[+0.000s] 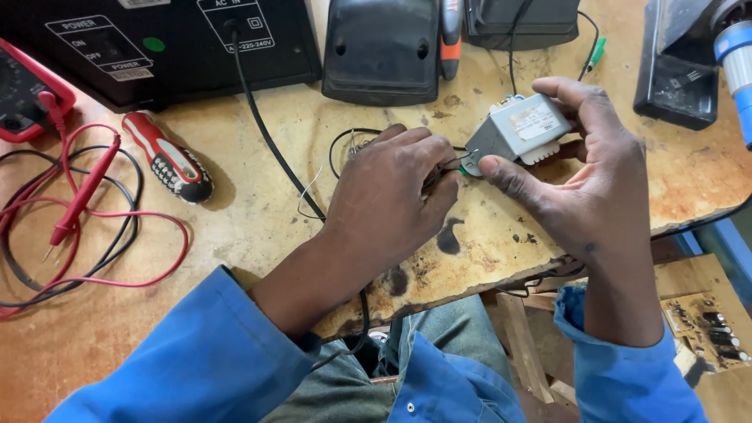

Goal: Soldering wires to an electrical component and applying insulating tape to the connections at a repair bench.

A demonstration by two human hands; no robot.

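Note:
My right hand (pixel 576 184) grips a small grey metal-cased component (pixel 518 129) with a white label, thumb beneath and fingers over the top, lifted just above the worn wooden workbench (pixel 258 211). My left hand (pixel 395 192) is closed around thin wires (pixel 454 162) that lead to the component's lower left corner. What sits inside the left hand's fingers is hidden. A loop of black wire (pixel 338 149) lies on the bench just behind the left hand.
A red-and-white screwdriver (pixel 167 159) lies at left, beside red and black probe leads (pixel 86 211) from a red meter (pixel 27 94). Black boxes (pixel 157 47) stand along the back; a black cable (pixel 270 141) crosses the bench. A circuit board (pixel 705 329) lies below at right.

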